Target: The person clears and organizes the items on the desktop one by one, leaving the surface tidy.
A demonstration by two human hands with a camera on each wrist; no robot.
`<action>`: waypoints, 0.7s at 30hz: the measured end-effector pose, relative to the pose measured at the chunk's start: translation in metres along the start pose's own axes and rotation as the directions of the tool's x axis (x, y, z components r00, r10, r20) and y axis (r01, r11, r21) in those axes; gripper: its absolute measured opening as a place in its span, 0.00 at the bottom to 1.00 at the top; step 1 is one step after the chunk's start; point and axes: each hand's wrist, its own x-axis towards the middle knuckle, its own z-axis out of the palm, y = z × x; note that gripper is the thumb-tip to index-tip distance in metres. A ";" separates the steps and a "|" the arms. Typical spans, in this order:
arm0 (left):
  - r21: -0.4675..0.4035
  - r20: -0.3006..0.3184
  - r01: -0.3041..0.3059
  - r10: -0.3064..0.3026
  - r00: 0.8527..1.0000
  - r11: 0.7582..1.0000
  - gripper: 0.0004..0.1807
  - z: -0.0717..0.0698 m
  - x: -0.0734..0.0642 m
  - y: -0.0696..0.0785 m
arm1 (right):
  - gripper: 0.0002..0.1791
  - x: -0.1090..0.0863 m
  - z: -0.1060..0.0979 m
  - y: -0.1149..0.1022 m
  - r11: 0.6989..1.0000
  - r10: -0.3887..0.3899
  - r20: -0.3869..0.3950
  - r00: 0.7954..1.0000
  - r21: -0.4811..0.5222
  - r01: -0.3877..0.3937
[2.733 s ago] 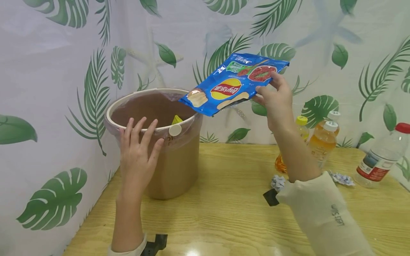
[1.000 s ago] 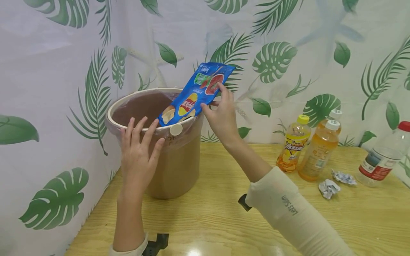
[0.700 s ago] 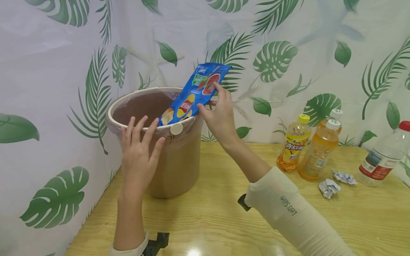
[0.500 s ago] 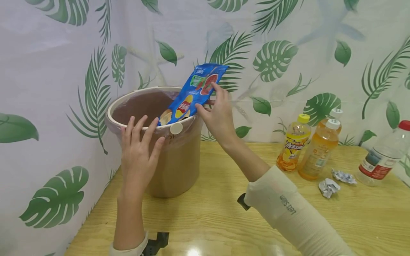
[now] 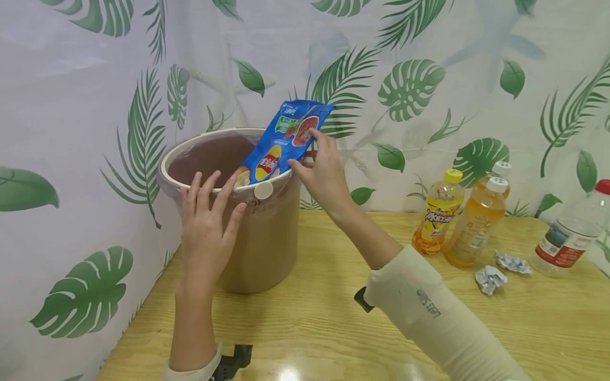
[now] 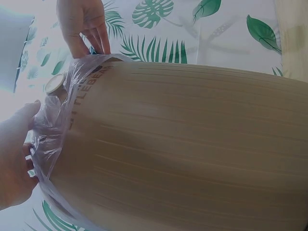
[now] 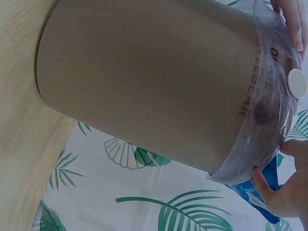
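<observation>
In front of me there is a surface of pale yellow wood, with visible grain and a small bright reflection at the bottom of my view. White sheets printed with green leaves and pale starfish cover the back and the left side, and they meet in a corner. Near this corner a brown bin stands upright on the surface, with a thin plastic liner folded over its rim. My left hand rests on the near side of the rim, its fingers extended and the thumb apart. My right hand, beside the right part of the rim, pinches a blue chip bag between thumb and fingers. The chip bag is inclined, its lower end inside the bin and its upper end above it. Well apart, to the right, stand a yellow-capped bottle, two white-capped bottles and a clear bottle with red cap. Two crumpled silver pieces lie near them.
</observation>
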 end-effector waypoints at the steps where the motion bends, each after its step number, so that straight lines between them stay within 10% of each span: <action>1: -0.002 0.000 0.001 -0.001 1.000 1.000 0.28 0.000 0.000 0.000 | 0.36 0.000 0.000 0.000 1.000 -0.005 0.004 1.000 0.000 0.005; 21: -0.026 -0.037 -0.021 0.020 0.999 0.999 0.31 0.002 0.000 0.000 | 0.35 -0.015 -0.022 0.008 1.000 0.005 0.042 0.999 0.003 -0.005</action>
